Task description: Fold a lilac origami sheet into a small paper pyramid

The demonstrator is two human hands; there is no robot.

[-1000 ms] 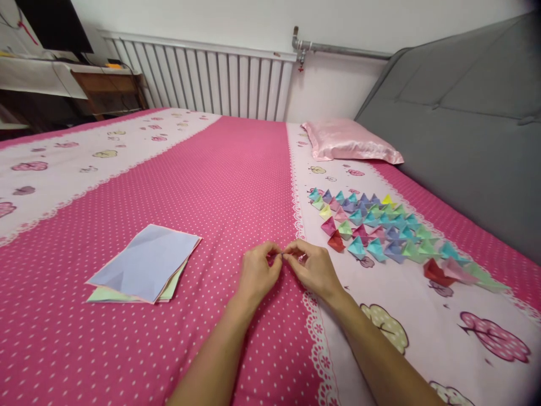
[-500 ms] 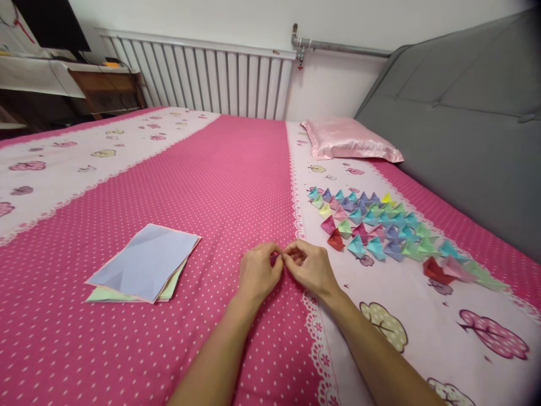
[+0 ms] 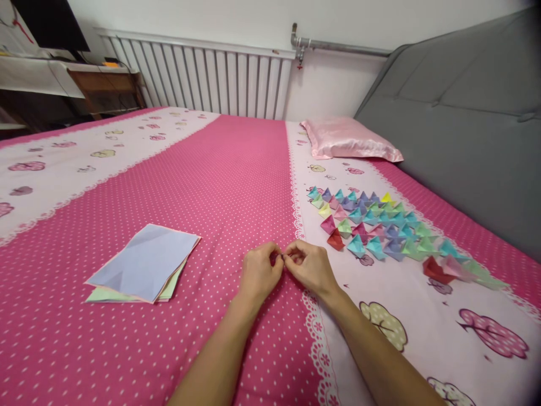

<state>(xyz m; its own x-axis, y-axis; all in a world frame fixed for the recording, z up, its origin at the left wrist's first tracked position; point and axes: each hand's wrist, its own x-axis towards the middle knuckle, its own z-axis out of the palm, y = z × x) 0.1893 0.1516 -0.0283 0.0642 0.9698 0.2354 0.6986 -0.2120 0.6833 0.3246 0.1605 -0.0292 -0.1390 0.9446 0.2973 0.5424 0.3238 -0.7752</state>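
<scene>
My left hand (image 3: 261,272) and my right hand (image 3: 310,268) meet fingertip to fingertip above the bed, both closed in a pinch. Whatever sits between the fingers is mostly hidden, with only a tiny dark spot showing at the tips. Off to the right of my right hand stand rows of small folded paper boats (image 3: 357,246) in blue, green, pink, red, purple and yellow. A stack of square paper sheets (image 3: 146,260) lies to the left of my left hand, pale blue on top with green edges below.
The bed's pink dotted cover (image 3: 203,192) has white printed bands. A pink satin pillow (image 3: 350,140) lies by the grey headboard (image 3: 460,107). Behind the bed are a white radiator (image 3: 211,73) and a pipe (image 3: 342,46); a desk (image 3: 101,87) with a monitor (image 3: 51,25) stands far left.
My left hand has shifted very slightly to the right, and the gap between its thumb and forefinger looks narrower. The boats and paper stack stay put.
</scene>
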